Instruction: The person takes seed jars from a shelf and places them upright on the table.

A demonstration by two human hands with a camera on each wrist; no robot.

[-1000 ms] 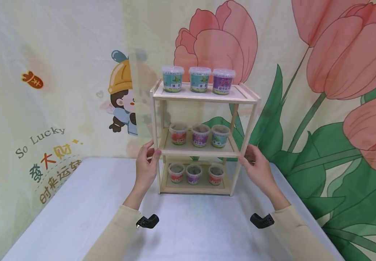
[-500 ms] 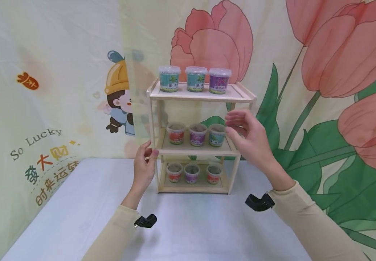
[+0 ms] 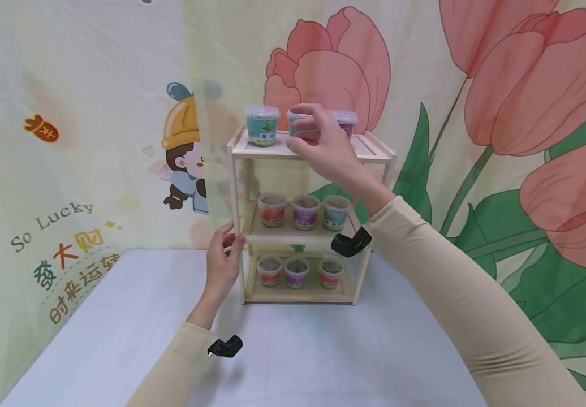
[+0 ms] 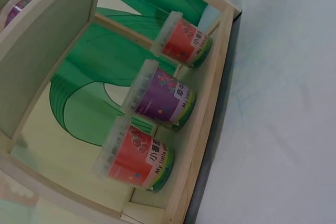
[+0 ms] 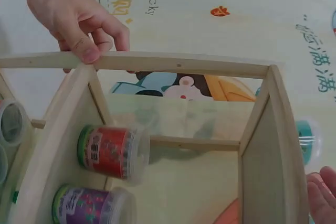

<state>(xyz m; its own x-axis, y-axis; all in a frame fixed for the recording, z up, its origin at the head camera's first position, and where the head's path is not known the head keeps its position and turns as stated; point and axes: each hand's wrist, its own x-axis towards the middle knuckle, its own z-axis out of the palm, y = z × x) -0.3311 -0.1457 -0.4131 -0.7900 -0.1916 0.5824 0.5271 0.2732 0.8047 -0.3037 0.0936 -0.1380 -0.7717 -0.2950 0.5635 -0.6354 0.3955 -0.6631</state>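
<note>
A light wooden three-tier shelf stands on the table, its tiers bearing small lidded plastic cups. My left hand grips its left post at middle-tier height, thumb in front; the right wrist view shows this hold too. My right hand is up at the top tier, its loosely bent fingers right in front of the middle teal cup, hiding most of it. To the left stands another teal cup; behind the hand, a purple cup shows partly. Whether the right fingers touch the middle cup, I cannot tell.
The middle tier carries a red cup, a purple cup and a teal cup. On the bottom tier stand red, purple and red cups. A white cloth covers the table; a printed curtain hangs behind.
My right hand has let go of the right post and risen, past the middle tier, to the middle cup on top. The left hand has stayed on the left post.
</note>
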